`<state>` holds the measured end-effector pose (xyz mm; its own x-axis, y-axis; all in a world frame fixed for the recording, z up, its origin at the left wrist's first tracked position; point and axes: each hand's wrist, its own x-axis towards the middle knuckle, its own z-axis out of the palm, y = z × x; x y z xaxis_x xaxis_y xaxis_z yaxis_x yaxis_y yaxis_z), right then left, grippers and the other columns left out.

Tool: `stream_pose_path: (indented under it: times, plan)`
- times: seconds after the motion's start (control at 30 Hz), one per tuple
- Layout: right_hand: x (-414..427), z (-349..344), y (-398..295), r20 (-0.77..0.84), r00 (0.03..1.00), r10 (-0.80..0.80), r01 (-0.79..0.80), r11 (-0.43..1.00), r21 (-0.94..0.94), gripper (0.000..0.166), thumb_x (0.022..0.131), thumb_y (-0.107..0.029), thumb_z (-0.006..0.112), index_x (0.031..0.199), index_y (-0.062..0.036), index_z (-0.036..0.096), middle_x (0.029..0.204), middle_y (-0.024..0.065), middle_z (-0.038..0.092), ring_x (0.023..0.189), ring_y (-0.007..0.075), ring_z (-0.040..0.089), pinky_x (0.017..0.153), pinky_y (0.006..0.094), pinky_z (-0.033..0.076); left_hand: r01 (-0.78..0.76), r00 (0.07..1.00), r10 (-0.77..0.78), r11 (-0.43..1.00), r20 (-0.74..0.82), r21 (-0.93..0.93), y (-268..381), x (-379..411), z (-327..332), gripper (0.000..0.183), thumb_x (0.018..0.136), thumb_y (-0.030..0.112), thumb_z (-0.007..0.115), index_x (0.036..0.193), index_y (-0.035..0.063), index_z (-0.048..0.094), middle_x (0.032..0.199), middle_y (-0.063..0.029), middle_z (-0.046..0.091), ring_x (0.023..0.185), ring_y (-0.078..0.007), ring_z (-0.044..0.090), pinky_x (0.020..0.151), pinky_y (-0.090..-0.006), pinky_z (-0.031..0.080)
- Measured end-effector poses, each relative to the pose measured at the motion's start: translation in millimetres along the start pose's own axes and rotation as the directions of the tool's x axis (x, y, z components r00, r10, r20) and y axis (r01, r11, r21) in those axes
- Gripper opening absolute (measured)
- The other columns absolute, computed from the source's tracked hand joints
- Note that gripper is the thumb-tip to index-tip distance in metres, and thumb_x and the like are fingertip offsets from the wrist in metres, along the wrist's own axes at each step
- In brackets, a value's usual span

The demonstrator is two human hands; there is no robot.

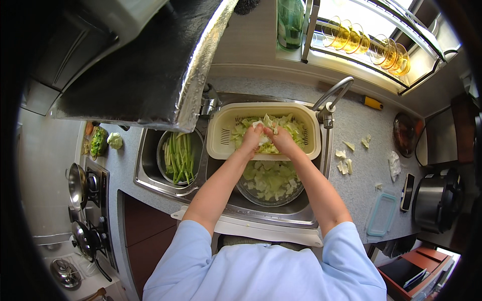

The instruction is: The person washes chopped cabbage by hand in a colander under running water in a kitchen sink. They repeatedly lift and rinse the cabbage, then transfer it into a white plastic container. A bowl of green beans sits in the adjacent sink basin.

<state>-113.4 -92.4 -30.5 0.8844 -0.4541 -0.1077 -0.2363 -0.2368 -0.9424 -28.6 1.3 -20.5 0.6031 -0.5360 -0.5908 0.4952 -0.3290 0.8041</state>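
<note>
Both of my hands are over a cream plastic colander basket (219,150) laid across the back of the sink. My left hand (253,138) and my right hand (280,140) meet at the thumbs and grip pale cabbage leaves (264,139) between them. Torn cabbage (297,129) lies in the basket beneath. In front of the basket, under my forearms, a clear bowl (271,202) in the right basin holds more torn cabbage in water. A round bowl of long green vegetable stalks (180,158) stands in the left basin.
The curved faucet (327,113) rises at the basket's right corner. Cabbage scraps (343,165), a yellow-handled tool (372,102), a phone (407,192) and a rectangular lid (382,214) lie on the right counter. Pans (77,184) sit on the stove at left. A dark foil-edged panel (150,75) overhangs the upper left.
</note>
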Motion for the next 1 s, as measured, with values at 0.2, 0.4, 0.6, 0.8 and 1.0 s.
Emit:
stream_pose_path:
  times: [0.2,0.4,0.6,0.8,1.0]
  plan:
    - [-10.0,-20.2,-8.5,-0.032,0.982,-0.185,0.182,0.98,-0.086,0.03,0.083,-0.022,0.052,0.108,-0.0044,0.05,0.088,0.0122,0.058,0.08,0.0199,0.053,0.072,0.0302,0.041,0.364,0.928,-0.317,0.886,0.197,-0.288,7.2,12.1,-41.3,0.023,0.085,0.036,0.048,0.09,0.0134,0.044,0.061,-0.0033,0.046,0.039,-0.0073,0.027,0.035,-0.0196,0.016]
    - [-5.9,-45.2,19.8,0.087,0.992,0.096,-0.036,0.85,-0.525,0.063,0.075,-0.043,0.058,0.12,-0.0032,0.04,0.117,0.0213,0.043,0.105,0.0304,0.044,0.089,0.0355,0.035,0.07,0.966,-0.021,0.98,0.257,-0.184,5.3,4.8,-36.2,0.033,0.087,0.022,0.047,0.118,0.014,0.041,0.103,-0.0012,0.053,0.095,-0.0133,0.053,0.076,-0.0313,0.046]
    - [-7.2,-17.0,-19.2,0.011,0.997,0.072,-0.056,0.855,-0.516,0.064,0.072,-0.051,0.056,0.112,-0.002,0.045,0.102,0.0218,0.052,0.094,0.0344,0.051,0.081,0.0417,0.039,0.067,0.979,-0.006,0.952,0.203,-0.297,-4.4,5.5,-21.4,0.025,0.085,0.02,0.05,0.11,0.0131,0.046,0.1,-0.001,0.051,0.091,-0.0138,0.048,0.076,-0.0334,0.043]
    - [-2.5,-2.9,-4.7,-0.024,0.989,-0.147,0.123,0.896,-0.426,0.035,0.082,-0.034,0.051,0.084,0.0002,0.046,0.074,0.0222,0.055,0.069,0.0366,0.054,0.059,0.0429,0.04,-0.024,0.989,0.047,0.986,0.137,-0.166,-7.0,0.0,-20.4,0.021,0.084,0.019,0.051,0.103,0.0116,0.049,0.095,-0.0011,0.053,0.086,-0.0112,0.05,0.068,-0.0282,0.043]
    - [2.0,6.0,-2.3,-0.008,0.992,-0.124,0.117,0.956,-0.271,0.029,0.083,-0.028,0.049,0.078,0.0,0.044,0.073,0.0208,0.052,0.068,0.0374,0.051,0.059,0.0421,0.04,-0.377,0.922,0.38,0.827,0.08,0.416,10.8,-8.9,-13.7,0.019,0.085,0.022,0.046,0.093,0.0057,0.049,0.062,-0.0007,0.053,0.047,-0.0127,0.048,0.045,-0.0248,0.038]
